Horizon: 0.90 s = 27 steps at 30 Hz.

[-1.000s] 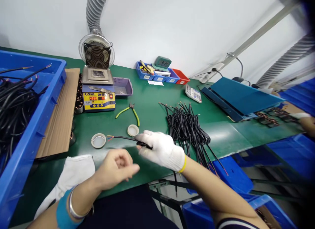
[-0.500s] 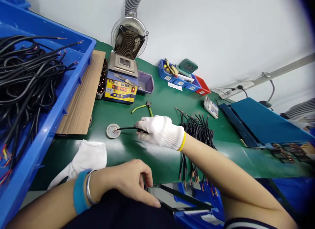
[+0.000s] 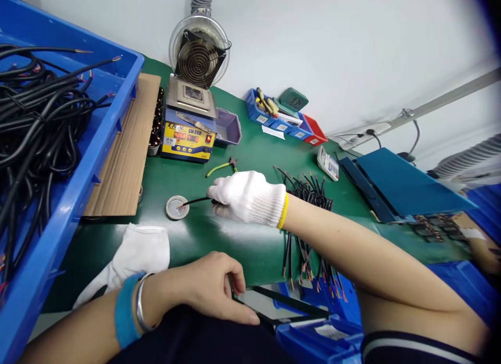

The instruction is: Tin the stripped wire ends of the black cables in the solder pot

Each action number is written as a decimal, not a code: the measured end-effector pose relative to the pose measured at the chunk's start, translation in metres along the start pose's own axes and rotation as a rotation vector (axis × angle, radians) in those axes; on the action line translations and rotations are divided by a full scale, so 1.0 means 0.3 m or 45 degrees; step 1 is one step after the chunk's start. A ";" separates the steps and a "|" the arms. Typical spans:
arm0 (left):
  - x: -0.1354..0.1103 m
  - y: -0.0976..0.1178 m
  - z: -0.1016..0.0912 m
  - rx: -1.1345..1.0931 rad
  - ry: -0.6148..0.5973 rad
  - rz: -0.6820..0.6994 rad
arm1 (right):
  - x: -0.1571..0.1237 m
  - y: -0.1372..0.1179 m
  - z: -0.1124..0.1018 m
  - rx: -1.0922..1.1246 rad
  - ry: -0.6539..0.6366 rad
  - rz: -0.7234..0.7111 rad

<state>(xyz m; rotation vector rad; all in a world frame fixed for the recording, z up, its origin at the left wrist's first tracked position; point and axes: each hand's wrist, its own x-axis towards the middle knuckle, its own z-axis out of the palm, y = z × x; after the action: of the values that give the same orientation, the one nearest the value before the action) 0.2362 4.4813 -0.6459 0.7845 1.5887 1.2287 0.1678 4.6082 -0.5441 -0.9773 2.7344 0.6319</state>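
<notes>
My right hand (image 3: 246, 198), in a white knit glove with a yellow cuff, pinches a black cable (image 3: 198, 200). The cable's stripped end, with thin coloured wires, lies in a small round dish (image 3: 169, 209) on the green bench. My left hand (image 3: 213, 285) is bare, with a blue band and a silver bracelet at the wrist. It rests at the bench's front edge, holding nothing, thumb stretched out and fingers loosely curled. Left of it lies an empty white glove (image 3: 143, 251). Cutting pliers (image 3: 221, 167) with green handles lie just beyond the gloved hand.
A blue crate (image 3: 117, 103) of black cables stands left, beside cardboard (image 3: 121, 160). Behind the dish are a yellow-and-blue solder pot (image 3: 188, 142) and a fume fan (image 3: 198, 61). Bundled cables (image 3: 307, 194) lie under my right forearm. Small bins (image 3: 256, 113) and a calculator (image 3: 327, 164) stand farther back.
The view has shifted slightly. My gloved hand sits a little closer to the dish, so less cable shows between them. The left hand keeps its place at the edge.
</notes>
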 end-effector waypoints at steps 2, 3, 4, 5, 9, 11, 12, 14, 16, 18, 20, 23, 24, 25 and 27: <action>-0.005 0.000 0.004 0.007 0.010 0.008 | -0.011 0.020 -0.043 0.009 0.007 0.035; -0.008 -0.001 0.008 0.009 0.014 0.008 | -0.015 0.037 -0.070 0.010 0.022 0.067; -0.009 -0.001 0.011 0.008 0.016 0.004 | -0.017 0.059 -0.100 0.003 0.050 0.108; -0.010 -0.001 0.014 0.001 0.016 -0.002 | -0.019 0.083 -0.130 -0.016 0.095 0.151; -0.003 0.007 0.015 -0.144 0.197 0.079 | -0.031 0.168 -0.223 -0.089 0.312 0.253; 0.004 0.014 0.009 -0.301 0.459 0.183 | -0.048 0.180 -0.231 -0.049 0.371 0.242; 0.007 0.017 0.005 -0.385 0.598 0.247 | -0.060 0.179 -0.223 0.009 0.387 0.233; 0.009 0.020 -0.002 -0.533 0.810 0.366 | -0.090 0.170 -0.185 0.211 0.393 0.244; 0.009 0.019 -0.003 -0.613 0.898 0.452 | -0.122 0.164 -0.127 0.482 0.373 0.333; 0.009 0.015 0.003 -0.626 0.891 0.463 | -0.150 0.165 -0.066 0.708 0.350 0.467; 0.009 0.010 0.011 -0.596 0.842 0.441 | -0.171 0.172 -0.015 0.871 0.345 0.562; 0.014 0.005 0.017 -0.543 0.786 0.424 | -0.192 0.181 0.033 1.124 0.320 0.576; 0.016 0.005 0.017 -0.533 0.777 0.425 | -0.197 0.183 0.041 1.208 0.315 0.567; 0.017 0.004 0.017 -0.527 0.771 0.427 | -0.201 0.184 0.046 1.278 0.309 0.555; 0.020 0.003 0.016 -0.520 0.767 0.423 | -0.208 0.190 0.043 1.318 0.302 0.553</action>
<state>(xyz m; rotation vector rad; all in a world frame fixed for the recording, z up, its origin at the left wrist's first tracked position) 0.2387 4.4885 -0.6470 0.4380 1.6107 2.0987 0.1799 4.6886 -0.5183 -0.2063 2.8344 -0.8657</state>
